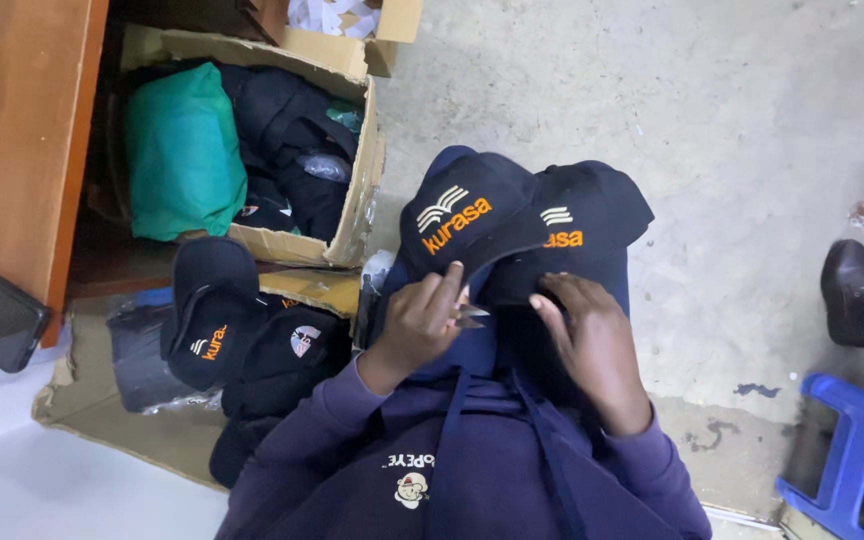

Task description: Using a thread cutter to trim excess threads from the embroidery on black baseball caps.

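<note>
Your left hand [420,322] pinches small metal scissors [470,318] against the brim of a black fabric cap with orange embroidery [467,215] on your lap; your right hand [592,345], fingers curled, grips a second matching black cap [587,215] just beside it

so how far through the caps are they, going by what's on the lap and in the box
Looks early to midway. Possibly done: a black cap lies on other caps on the flattened cardboard. In hand: two dark caps on the lap, the left hand at the nearer cap with a small metal tool, the right hand under the second cap. Left: the cardboard box holds more dark items.
</note>
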